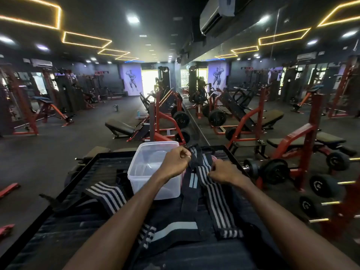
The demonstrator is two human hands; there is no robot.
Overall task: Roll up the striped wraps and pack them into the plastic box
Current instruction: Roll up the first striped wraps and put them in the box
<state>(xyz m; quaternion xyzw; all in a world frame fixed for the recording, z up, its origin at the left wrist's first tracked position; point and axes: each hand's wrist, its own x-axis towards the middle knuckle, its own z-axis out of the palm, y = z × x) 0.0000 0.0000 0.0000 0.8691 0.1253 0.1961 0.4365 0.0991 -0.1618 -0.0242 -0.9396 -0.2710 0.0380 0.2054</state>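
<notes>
A clear plastic box [140, 172] stands open on the black ribbed platform [78, 230]. Just right of it, my left hand [175, 162] pinches the far end of a black wrap with white stripes [216, 199]. My right hand [224, 172] grips the same wrap a little nearer to me. The wrap's long tail runs back toward me over the platform. A second striped wrap [109, 195] lies loose to the left of the box. Another striped piece [148, 234] shows between my forearms.
A rack of dumbbells [321, 186] stands close on the right. Red-framed benches [167, 121] and weight machines fill the floor beyond the platform. A mirror wall runs along the right side.
</notes>
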